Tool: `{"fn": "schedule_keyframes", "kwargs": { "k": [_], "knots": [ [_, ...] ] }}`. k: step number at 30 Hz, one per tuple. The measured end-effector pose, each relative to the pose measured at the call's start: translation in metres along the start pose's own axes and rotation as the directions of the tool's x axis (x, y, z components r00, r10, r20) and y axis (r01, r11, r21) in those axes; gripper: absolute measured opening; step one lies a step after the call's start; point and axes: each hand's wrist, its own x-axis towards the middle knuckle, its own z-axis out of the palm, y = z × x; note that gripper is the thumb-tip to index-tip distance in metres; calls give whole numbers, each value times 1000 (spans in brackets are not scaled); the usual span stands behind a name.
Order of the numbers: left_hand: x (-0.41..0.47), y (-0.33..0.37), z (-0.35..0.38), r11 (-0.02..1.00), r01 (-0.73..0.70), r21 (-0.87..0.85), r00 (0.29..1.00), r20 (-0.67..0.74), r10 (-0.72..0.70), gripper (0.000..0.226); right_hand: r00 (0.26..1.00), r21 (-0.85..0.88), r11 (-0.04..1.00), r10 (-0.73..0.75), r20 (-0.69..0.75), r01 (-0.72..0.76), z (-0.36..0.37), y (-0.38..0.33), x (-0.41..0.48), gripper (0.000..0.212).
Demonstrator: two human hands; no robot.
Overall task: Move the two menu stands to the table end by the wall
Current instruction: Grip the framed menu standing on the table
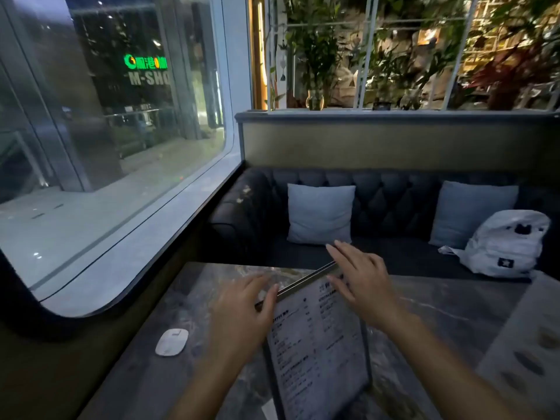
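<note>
Both open hands are bracketing the menu stand (318, 338): left hand (242, 310) and right hand (360, 283) hovering loosely at its slanting top edge, neither visibly grasping.

Left hand (242, 310) and right hand (360, 280) reach forward, fingers spread, seemingly gripping nothing.

Menu stand (318, 344) foot cut off; print unreadable.
</note>
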Motion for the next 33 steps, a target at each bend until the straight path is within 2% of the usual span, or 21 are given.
{"fn": "schedule_keyframes", "kwargs": {
  "k": [5, 11, 22, 33],
  "knots": [
    [1, -3, -2, 998, 22, -53, 996, 89, -17, 22, 1000, 11, 1000, 13, -4, -13, 12, 6, -2, 38],
    [0, -11, -5, 996, -31, -78, 986, 159, 43, 17, 1000, 44, 999, 0, -4, 0, 10, 8, 2, 38],
    [0, -19, -3, 996, -25, -87, 990, 133, 36, 13, 1000, 115, 993, 11, -13, -10, 10, 6, 1, 38],
    [22, -28, 4, 999, 43, -15, 992, 117, -41, 19, 989, 47, 999, 16, -150, -9, 7, 9, -8, 32]
  ]
}}
